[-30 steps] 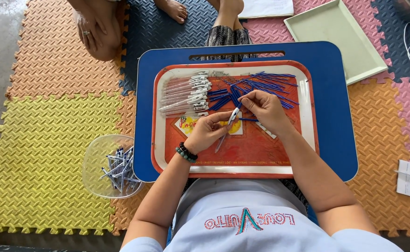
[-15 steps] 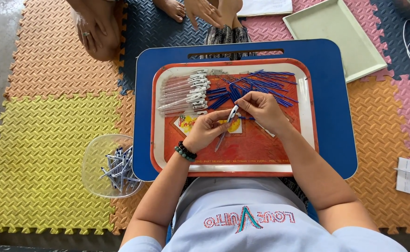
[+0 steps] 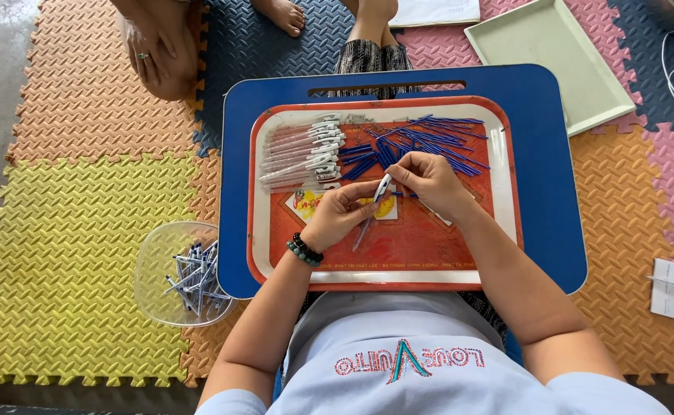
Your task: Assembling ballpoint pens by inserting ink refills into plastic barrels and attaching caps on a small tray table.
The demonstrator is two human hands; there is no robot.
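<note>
a slim translucent plastic pen barrel with a white clip (image 3: 374, 206) is held between both hands over the middle of the red-and-white rectangular serving tray (image 3: 264, 253), slanting from upper right to lower left; the left hand (image 3: 339, 215) is curled around its middle with fingers clenched on it, a dark beaded bracelet (image 3: 304, 250) seen at that wrist, while the right hand (image 3: 429, 181) is pinched on the clip end, thumb and forefinger pressed to it. the tray is carried on a blue plastic lap table with a slot handle (image 3: 552, 207). behind the hands, a loose heap of thin blue ink refills (image 3: 429, 138) is spread across the tray's far right, and a neat row of clear pen barrels with white clips (image 3: 302, 151) is laid on its far left. to the left of the lap table, a clear plastic bowl (image 3: 156, 269) filled with assembled pens is set on the yellow and orange foam floor mats (image 3: 68, 230). a pale green rectangular tray (image 3: 552, 54) is seen at the upper right, and another person's hand (image 3: 152, 54) and bare foot (image 3: 279, 14) are seen at the top edge
</note>
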